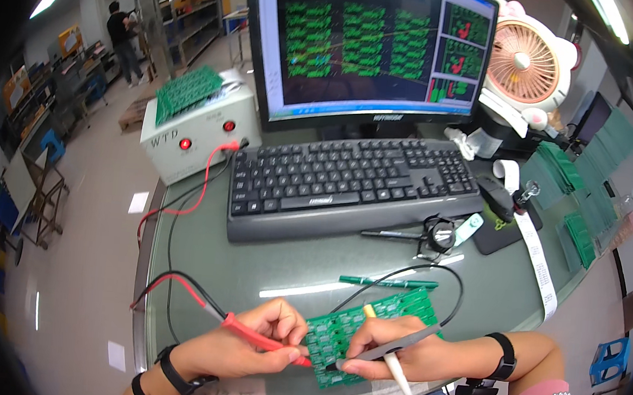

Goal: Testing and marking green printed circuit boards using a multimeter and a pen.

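Observation:
A green circuit board panel [329,332] lies at a slant near the table's front edge, between my hands. My left hand [247,348] is closed around a red test probe [253,333], whose tip reaches the panel's lower left part. From the right, my right hand [423,356] pinches a dark grey test probe [403,343], tip down at the panel close to the red one. That hand also carries a white pen-like stick [404,387] with a yellowish end. My fingers hide part of the panel, and whether the tips touch it is too small to tell.
Behind the panel lies a green marker [388,283]. Farther back are a black keyboard [348,181], a monitor [359,51], a mouse [496,197] and a pink fan [524,61]. A white box [201,135] with red sockets stands left; green boards [560,165] are stacked right.

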Demonstrator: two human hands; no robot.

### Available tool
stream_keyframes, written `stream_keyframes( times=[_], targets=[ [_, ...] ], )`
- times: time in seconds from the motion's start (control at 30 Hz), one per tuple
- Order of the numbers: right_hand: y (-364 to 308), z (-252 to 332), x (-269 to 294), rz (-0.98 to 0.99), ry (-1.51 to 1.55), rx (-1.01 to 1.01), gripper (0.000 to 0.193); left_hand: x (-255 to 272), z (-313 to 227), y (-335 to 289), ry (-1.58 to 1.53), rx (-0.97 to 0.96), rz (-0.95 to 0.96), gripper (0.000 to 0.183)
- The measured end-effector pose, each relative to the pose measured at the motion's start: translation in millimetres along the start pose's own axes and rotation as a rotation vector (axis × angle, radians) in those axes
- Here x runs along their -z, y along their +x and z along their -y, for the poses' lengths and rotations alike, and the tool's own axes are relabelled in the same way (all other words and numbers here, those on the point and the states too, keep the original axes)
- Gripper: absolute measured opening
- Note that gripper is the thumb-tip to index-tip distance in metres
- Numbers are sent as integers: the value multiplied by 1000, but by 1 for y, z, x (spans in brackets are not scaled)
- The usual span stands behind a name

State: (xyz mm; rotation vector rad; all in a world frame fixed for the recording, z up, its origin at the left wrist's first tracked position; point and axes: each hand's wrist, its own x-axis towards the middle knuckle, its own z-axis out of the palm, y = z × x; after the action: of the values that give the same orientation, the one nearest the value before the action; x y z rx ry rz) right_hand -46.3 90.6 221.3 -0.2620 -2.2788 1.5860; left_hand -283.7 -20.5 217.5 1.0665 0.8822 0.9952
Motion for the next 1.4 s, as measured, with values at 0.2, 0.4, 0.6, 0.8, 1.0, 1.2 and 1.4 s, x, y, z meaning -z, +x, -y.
stream_keyframes(
  times=[0.2,0.4,0.6,0.8,1.0,1.2,1.4],
  targets=[
    [-6,9,4,-24,62,-112,25,-6,-2,-1,8,-11,18,23],
    [-2,4,7,-125,42,-93,20,-2,-2,0,16,-13,-3,25],
    [2,3,14,-194,-40,-34,21,-3,-9,6,12,-9,-18,25],
    [2,-6,9,-184,-26,17,22,-2,-7,3,31,13,-59,23],
    [-2,-4,5,-201,-18,2,21,-6,-5,0,49,18,-54,26],
    [-1,-6,8,-168,-88,22,21,-3,-4,2,56,12,-46,28],
    [1,-7,7,-152,-2,23,21,-3,-3,2,61,1,-46,28]
  ],
)
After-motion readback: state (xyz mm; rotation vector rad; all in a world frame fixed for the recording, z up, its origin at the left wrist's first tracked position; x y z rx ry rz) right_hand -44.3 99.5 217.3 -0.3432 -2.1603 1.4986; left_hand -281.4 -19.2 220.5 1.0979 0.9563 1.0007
